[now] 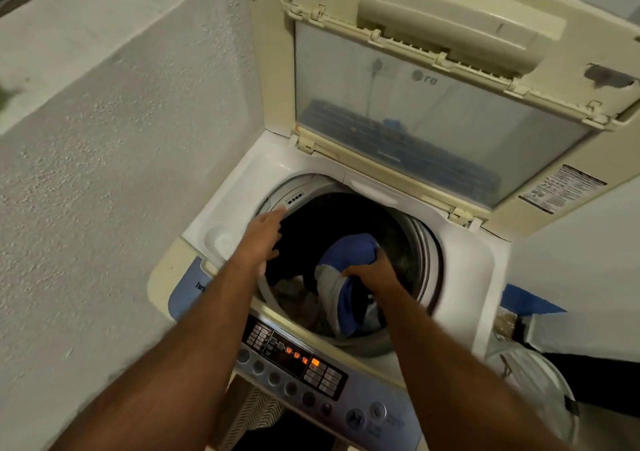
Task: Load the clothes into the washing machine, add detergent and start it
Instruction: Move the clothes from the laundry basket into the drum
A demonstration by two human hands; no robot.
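Note:
A top-loading washing machine (239,208) stands before me with its lid (415,111) raised. My right hand (375,270) grips a blue and grey garment (346,277) over the open drum (426,263). Dark clothes (304,239) and a lighter piece lie inside the drum. My left hand (263,236) reaches over the drum's left rim with its fingers straight, touching the dark clothes. The control panel (298,357) at the front shows orange lit digits.
A rough white wall (121,173) runs close along the left of the machine. A white laundry basket (533,378) stands at the lower right, with something blue (526,300) behind it. A patterned mat (256,412) lies on the floor below the panel.

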